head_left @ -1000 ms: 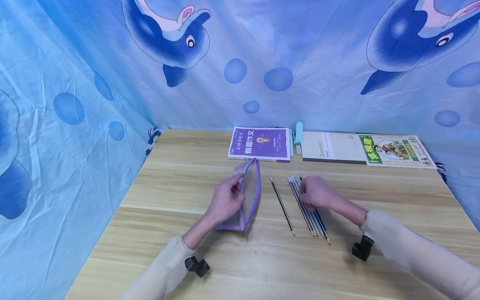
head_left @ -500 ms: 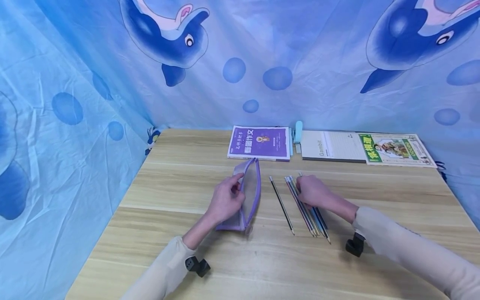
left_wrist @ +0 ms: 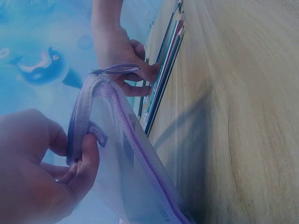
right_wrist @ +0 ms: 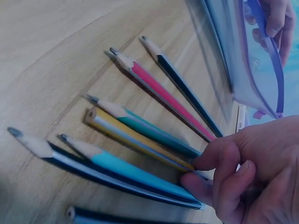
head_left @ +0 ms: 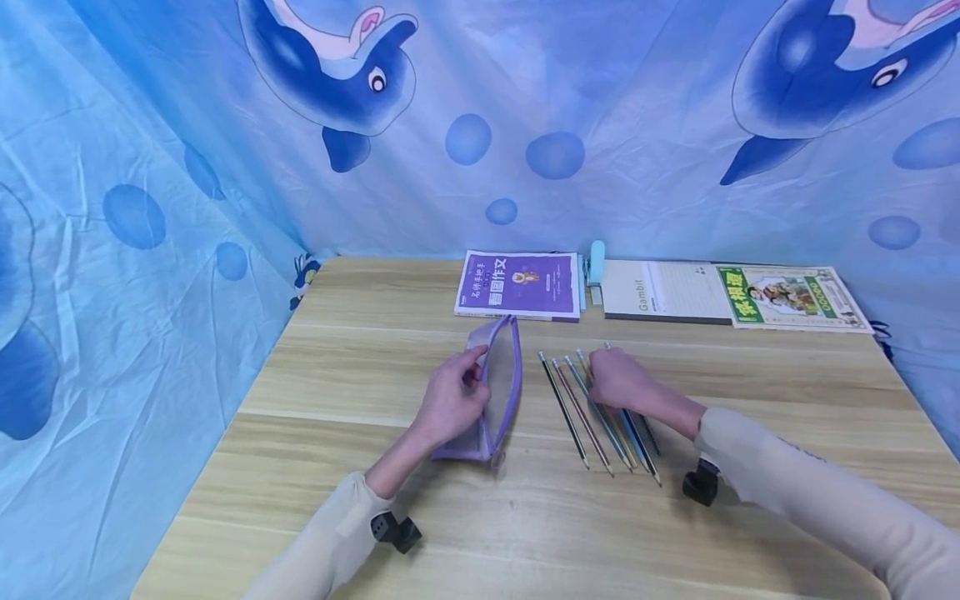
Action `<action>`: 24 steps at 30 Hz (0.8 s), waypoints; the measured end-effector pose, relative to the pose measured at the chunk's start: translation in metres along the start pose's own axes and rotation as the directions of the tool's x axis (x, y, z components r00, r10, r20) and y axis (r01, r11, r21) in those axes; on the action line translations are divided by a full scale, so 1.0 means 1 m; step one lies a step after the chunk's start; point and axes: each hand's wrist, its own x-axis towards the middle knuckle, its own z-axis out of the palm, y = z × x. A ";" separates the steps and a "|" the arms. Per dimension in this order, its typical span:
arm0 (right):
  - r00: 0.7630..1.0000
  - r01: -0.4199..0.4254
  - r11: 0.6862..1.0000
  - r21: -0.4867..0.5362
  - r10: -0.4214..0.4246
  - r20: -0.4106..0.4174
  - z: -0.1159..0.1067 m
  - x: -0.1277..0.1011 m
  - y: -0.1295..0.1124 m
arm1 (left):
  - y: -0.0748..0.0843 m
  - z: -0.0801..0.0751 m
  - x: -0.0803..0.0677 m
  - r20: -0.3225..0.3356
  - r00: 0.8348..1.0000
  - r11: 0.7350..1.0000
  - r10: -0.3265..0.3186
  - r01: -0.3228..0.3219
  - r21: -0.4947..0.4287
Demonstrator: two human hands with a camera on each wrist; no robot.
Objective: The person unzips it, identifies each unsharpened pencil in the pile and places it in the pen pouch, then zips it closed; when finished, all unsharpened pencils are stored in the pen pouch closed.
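Note:
My left hand pinches the rim of a purple mesh pencil pouch and holds it up on its edge on the wooden table. In the left wrist view the thumb and fingers clamp the pouch at its zip edge. To the pouch's right lie several pencils fanned side by side. My right hand rests on them, its curled fingertips on the yellow pencil and the light blue one. A pink pencil and a dark pencil lie free nearest the pouch.
A purple book, a small light-blue object, a Gambit notebook and a green-covered book line the table's far edge. Blue dolphin cloth hangs behind and to the left.
My right hand has slid left over the pencils, which have fanned out toward the pouch; the pink one now lies close to the dark one. The left hand and pouch have stayed put.

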 end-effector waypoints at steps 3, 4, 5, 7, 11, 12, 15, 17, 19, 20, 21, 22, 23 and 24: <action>1.000 0.014 0.999 0.035 -0.013 -0.005 -0.003 0.001 0.001 | 0.001 0.000 0.000 0.007 1.000 1.000 -0.006 0.006 -0.001; 1.000 0.015 0.999 0.049 -0.014 -0.009 -0.005 0.001 0.000 | 0.001 0.000 0.000 0.009 1.000 1.000 -0.008 0.008 -0.001; 1.000 0.018 0.998 0.066 -0.017 -0.014 -0.007 0.001 0.000 | 0.001 0.000 0.000 0.011 1.000 1.000 -0.011 0.011 -0.002; 1.000 0.020 0.995 0.100 -0.018 -0.025 -0.011 0.001 0.000 | 0.001 -0.001 0.000 0.013 1.000 1.000 -0.013 0.013 -0.004; 0.999 0.021 0.986 0.168 -0.015 -0.039 -0.019 0.001 -0.003 | 0.002 -0.001 0.001 0.014 1.000 1.000 -0.013 0.013 -0.002; 0.999 0.021 0.982 0.187 -0.013 -0.042 -0.021 0.001 -0.004 | 0.002 -0.001 0.001 0.014 1.000 1.000 -0.013 0.013 -0.002; 0.999 0.017 0.968 0.250 -0.006 -0.047 -0.025 0.000 -0.010 | 0.002 -0.002 0.002 0.014 1.000 1.000 -0.011 0.011 -0.002; 0.999 0.015 0.958 0.288 -0.001 -0.050 -0.027 0.000 -0.014 | 0.002 -0.002 0.002 0.014 1.000 1.000 -0.011 0.011 -0.001; 0.998 0.010 0.946 0.324 0.009 -0.058 -0.029 -0.001 -0.020 | 0.002 -0.002 0.002 0.014 1.000 1.000 -0.009 0.009 0.000; 0.998 0.010 0.939 0.344 0.012 -0.061 -0.030 -0.001 -0.022 | 0.002 -0.002 0.002 0.014 1.000 1.000 -0.008 0.008 0.000; 0.998 0.008 0.931 0.365 0.016 -0.062 -0.031 -0.001 -0.024 | 0.001 -0.002 0.002 0.015 1.000 1.000 -0.009 0.009 -0.001; 0.998 -0.002 0.922 0.388 0.028 -0.062 -0.031 -0.001 -0.027 | 0.001 -0.002 0.002 0.015 1.000 1.000 -0.010 0.010 -0.003; 0.997 -0.011 0.909 0.417 0.040 -0.061 -0.032 0.000 -0.031 | 0.001 -0.002 0.001 0.015 1.000 1.000 -0.010 0.010 -0.005; 0.997 -0.020 0.895 0.446 0.051 -0.058 -0.033 0.000 -0.034 | 0.001 -0.002 0.001 0.016 1.000 1.000 -0.011 0.012 -0.007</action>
